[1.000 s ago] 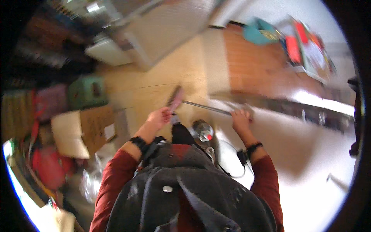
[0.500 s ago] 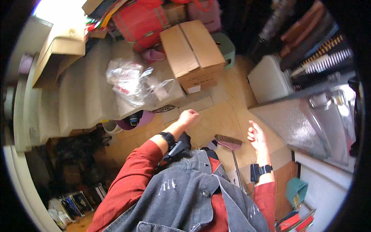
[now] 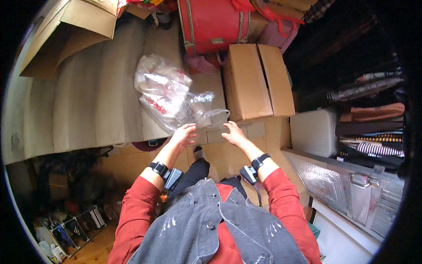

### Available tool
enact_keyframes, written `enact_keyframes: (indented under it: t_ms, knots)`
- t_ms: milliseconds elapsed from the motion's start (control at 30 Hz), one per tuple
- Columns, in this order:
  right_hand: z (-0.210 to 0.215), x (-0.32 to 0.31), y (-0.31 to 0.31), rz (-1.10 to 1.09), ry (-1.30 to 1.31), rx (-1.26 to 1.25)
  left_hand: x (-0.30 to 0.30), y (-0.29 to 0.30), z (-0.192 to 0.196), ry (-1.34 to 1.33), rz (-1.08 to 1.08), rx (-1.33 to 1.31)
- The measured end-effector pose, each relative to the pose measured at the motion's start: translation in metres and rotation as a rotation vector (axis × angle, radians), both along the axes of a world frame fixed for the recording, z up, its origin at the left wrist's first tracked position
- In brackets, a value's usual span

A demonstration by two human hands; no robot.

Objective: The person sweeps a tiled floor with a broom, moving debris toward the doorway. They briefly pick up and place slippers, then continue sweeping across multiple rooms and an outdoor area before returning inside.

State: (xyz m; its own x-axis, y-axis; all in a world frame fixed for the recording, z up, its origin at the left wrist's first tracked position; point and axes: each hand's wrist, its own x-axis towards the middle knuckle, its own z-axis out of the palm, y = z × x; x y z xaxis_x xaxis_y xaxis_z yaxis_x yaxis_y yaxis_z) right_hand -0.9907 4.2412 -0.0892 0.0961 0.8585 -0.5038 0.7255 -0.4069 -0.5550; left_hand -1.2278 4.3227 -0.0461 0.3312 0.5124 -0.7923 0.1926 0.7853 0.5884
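Note:
A crumpled clear plastic bag [image 3: 165, 90] with red print and whitish contents lies on the stair steps [image 3: 105, 88]. At its near edge my left hand [image 3: 181, 137] reaches out with fingers apart, holding nothing. My right hand [image 3: 235, 134] is just below the bag's right end, thumb and fingers spread, also without anything in it. Whether a fingertip touches the plastic cannot be made out. Right of the bag, beyond my right hand, stands a closed brown cardboard box [image 3: 248, 83], a dark gap running between its top flaps.
Behind the bag sit a red suitcase [image 3: 213, 26] and a pink slipper [image 3: 200, 64]. An open cardboard box [image 3: 83, 22] rests on the steps at far left. On the right are a white plastic bin [image 3: 312, 132], folded clothes [image 3: 373, 127] and a clear-fronted cabinet [image 3: 325, 176].
I have stepped closer to the stairs and turned toward the bag. Both hands have come nearer each other, in front of it. The broom has gone out of view.

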Motion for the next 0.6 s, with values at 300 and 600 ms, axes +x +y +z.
enact_keyframes:
  t_ms: [300, 600]
  knots:
    - [-0.055, -0.022, 0.097, -0.128, -0.117, -0.284, 0.027, 0.078, -0.005, -0.087, 0.032, 0.199]
    - [-0.126, -0.008, 0.123, -0.123, -0.03, -0.422, 0.056, 0.096, -0.042, 0.265, -0.315, 0.392]
